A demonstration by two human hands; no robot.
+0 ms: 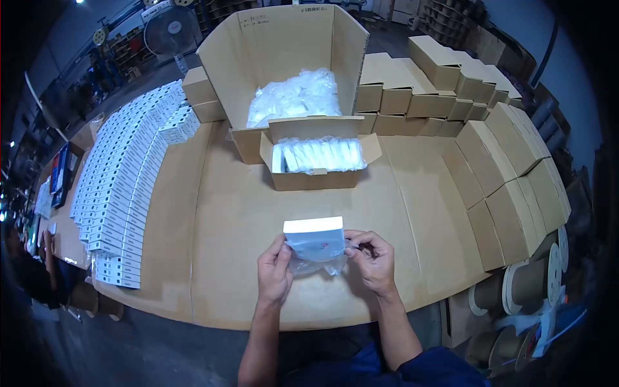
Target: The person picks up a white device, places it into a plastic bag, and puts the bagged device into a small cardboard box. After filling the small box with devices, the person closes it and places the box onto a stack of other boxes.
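Observation:
A small white box (314, 237) is partly inside a clear plastic bag (317, 265) above the front middle of the table. My left hand (275, 269) holds the box and bag at their left side, thumb in front. At the right side my right hand (372, 259) pinches the bag's edge. Beyond them stands an open carton (314, 181) with a row of bagged white boxes (322, 155) in it. Behind that, a large open carton (284, 48) holds a heap of clear plastic bags (296, 97).
Stacked white boxes (119, 187) line the table's left side. Closed brown cartons (516, 187) stand along the right and back right. Cable spools (535, 277) are below the right edge. A fan (173, 29) stands behind, and another person's arm (49, 255) shows at far left.

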